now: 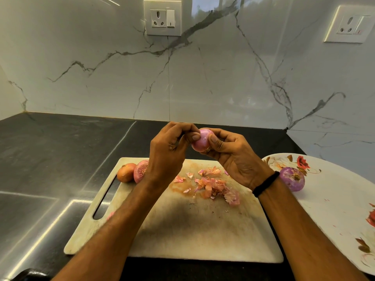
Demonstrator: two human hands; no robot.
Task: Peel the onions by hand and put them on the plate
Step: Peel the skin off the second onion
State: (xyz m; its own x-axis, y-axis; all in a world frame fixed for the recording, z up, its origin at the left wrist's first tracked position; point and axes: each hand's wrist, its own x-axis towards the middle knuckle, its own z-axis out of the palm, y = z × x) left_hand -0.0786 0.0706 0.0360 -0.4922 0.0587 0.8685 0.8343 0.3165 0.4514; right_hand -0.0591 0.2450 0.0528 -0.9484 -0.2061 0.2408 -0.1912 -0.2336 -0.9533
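Right hand (233, 157): fingers curled behind the onion (200, 140), thumb flat on its front, gripping it. Black band (263, 183) on that wrist.

Left hand (168, 151): fingers curled in, thumb tip against the onion's upper left side, fingertips at its top. Cannot tell whether a strip of skin is pinched there.

Onion: pink, glossy and smooth on the visible face. Held in the air above the far edge of the board (182, 230), touching only the hands.

Board: pale, stained orange near the middle, slot handle at left, lying on the dark worktop (50, 159). Peels (213, 185) lie in a loose heap right of centre, below the right hand. At the far left corner sit a brown onion (125, 172) and a red onion (140, 171), side by side and touching, dry skin on both. The left wrist hides part of the red one.

Plate (334, 199): white, flower print, on the worktop just beside the board's right side, cut by the frame edge. One purple onion (292, 179) lies near its left rim, root end toward the camera, no dry skin on it.

Wall behind: marble-look panels. One socket (162, 18) above the hands, another socket (351, 25) at upper right.
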